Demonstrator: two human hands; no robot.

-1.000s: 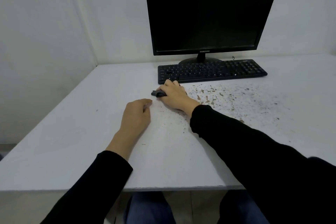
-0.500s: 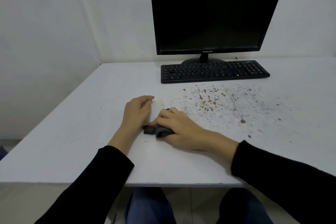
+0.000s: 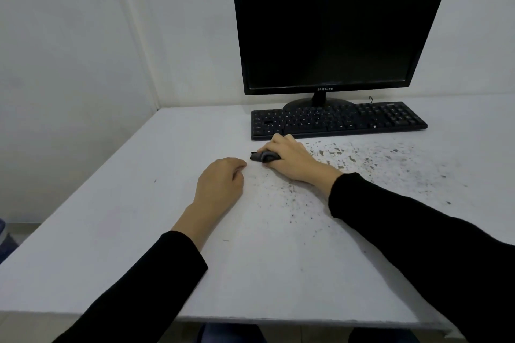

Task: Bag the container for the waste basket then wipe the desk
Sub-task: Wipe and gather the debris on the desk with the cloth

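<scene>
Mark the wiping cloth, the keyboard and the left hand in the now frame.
dark cloth (image 3: 262,156): head view, on the bunched end that sticks out.
keyboard (image 3: 337,120): head view, middle of the key field.
left hand (image 3: 220,184): head view, back of the hand.

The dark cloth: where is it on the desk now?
In the head view the cloth is mid-desk, gripped under the right hand, just in front of the left end of the keyboard and beyond the left hand.

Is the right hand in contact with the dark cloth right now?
Touching. The head view shows the right hand curled over the dark cloth, holding it against the desk.
</scene>
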